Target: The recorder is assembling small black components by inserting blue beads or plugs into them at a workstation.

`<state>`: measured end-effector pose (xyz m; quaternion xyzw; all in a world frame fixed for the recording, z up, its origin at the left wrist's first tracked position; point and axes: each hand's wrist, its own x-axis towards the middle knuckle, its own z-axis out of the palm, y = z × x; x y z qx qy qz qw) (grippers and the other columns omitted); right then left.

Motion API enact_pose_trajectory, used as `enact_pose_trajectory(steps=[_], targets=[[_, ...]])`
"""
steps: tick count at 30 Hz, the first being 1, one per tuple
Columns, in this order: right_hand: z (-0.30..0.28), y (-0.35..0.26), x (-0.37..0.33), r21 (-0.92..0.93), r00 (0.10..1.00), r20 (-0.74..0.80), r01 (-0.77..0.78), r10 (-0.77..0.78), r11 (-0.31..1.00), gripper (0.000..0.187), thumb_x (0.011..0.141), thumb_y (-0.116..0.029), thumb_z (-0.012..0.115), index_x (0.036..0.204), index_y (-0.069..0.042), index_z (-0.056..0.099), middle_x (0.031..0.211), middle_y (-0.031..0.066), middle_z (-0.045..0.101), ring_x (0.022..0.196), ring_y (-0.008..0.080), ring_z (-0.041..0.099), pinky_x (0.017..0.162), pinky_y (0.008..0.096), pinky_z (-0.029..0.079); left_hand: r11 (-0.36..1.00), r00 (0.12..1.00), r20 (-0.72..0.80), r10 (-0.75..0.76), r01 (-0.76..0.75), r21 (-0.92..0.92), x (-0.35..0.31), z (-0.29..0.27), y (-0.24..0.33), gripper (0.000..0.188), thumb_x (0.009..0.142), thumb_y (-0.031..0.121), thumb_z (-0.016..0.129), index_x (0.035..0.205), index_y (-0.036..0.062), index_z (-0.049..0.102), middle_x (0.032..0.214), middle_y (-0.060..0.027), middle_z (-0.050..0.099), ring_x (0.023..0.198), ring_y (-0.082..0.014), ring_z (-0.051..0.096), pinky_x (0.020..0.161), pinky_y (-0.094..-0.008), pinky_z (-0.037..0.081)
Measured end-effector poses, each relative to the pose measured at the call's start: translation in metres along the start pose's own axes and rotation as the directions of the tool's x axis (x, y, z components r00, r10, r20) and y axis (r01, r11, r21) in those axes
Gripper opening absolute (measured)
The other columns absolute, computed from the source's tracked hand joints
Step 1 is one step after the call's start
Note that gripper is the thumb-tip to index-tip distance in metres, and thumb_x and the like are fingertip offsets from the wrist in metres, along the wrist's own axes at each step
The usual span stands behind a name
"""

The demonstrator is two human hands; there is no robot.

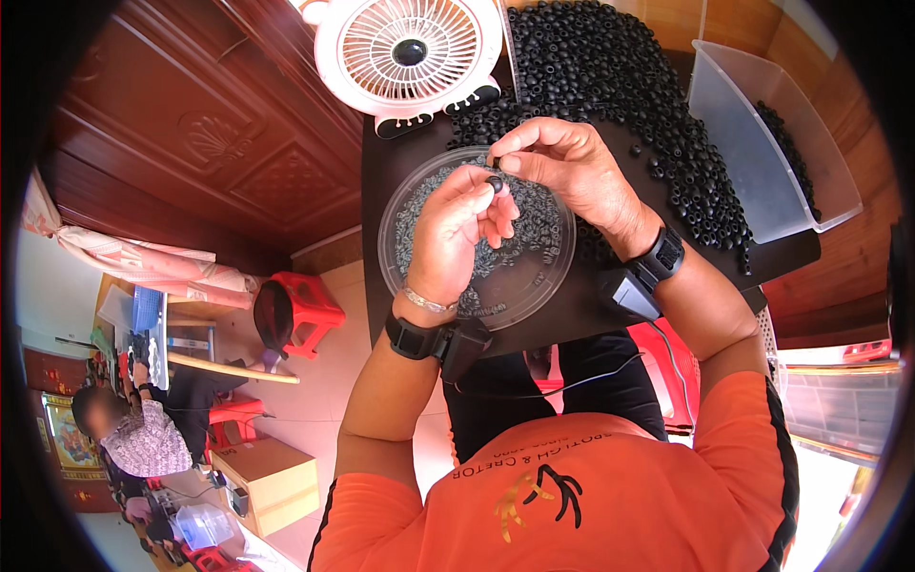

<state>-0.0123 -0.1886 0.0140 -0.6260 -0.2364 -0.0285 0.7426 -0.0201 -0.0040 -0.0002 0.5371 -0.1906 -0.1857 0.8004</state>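
Above a round clear plastic tray (523, 296), my two hands are close together. My left hand (444, 238) pinches a small round black bead-like piece (494, 183) between thumb and fingertips. Just above it, the thumb and forefinger of my right hand (583, 176) are pressed together on a tiny dark piece (496, 163), too small to name. Many small grey-green pieces (410, 214) are spread in the tray below. Behind my hands a large heap of black bead-like pieces (591, 57) covers the far part of the dark table (383, 157).
A white fan (410, 52) stands at the table's far left. On the right is a clear bin (724, 153) with more black pieces. A cable (572, 381) runs between my wrist devices. Off to the left are a red stool (310, 310), a cardboard box (272, 486) and another person (148, 439).
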Motion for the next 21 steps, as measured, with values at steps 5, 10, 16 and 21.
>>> enact_pose_trajectory(steps=[5,10,16,21], targets=[[0.0011,0.003,-0.0002,0.016,0.999,0.044,0.008,-0.008,1.0,0.014,0.088,-0.001,0.065,0.101,-0.001,0.068,0.092,0.0047,0.069,0.086,0.0086,0.063,0.08,0.0245,0.053,1.0,1.0,-0.003,0.003,-0.003,-0.018,-0.0001,-0.0014,-0.0012,0.023,0.095,0.025,0.047,0.096,0.003,0.053,0.082,-0.0101,0.061,0.067,-0.0149,0.059,0.058,-0.023,0.044],[0.0012,0.0069,0.0003,0.026,0.997,0.065,0.026,-0.028,0.999,0.013,0.088,-0.001,0.065,0.101,0.0,0.068,0.09,0.0042,0.068,0.086,0.0087,0.063,0.078,0.0237,0.053,1.0,1.0,0.0,-0.003,0.003,-0.024,0.0004,-0.0031,-0.0026,0.024,0.096,0.025,0.047,0.096,0.0026,0.053,0.081,-0.0102,0.061,0.067,-0.0149,0.059,0.058,-0.0233,0.045],[0.0053,0.007,-0.0011,0.029,0.998,0.054,0.014,-0.016,0.999,0.012,0.088,0.0,0.063,0.1,0.0,0.067,0.088,0.0034,0.068,0.084,0.0079,0.062,0.076,0.023,0.052,0.999,1.0,-0.004,-0.01,0.01,-0.053,-0.0003,-0.0037,-0.0037,0.024,0.096,0.025,0.047,0.097,0.0022,0.054,0.08,-0.0106,0.061,0.067,-0.0155,0.059,0.058,-0.0238,0.045],[0.0079,0.0077,-0.0021,0.003,0.999,0.026,0.032,-0.032,0.999,0.013,0.089,0.0,0.063,0.102,-0.001,0.067,0.088,0.0031,0.068,0.084,0.0077,0.062,0.076,0.0226,0.052,0.996,1.0,-0.011,0.003,-0.004,-0.091,0.0,-0.0034,-0.006,0.021,0.094,0.026,0.051,0.094,0.0049,0.056,0.08,-0.0084,0.062,0.065,-0.0128,0.058,0.058,-0.0216,0.043]])
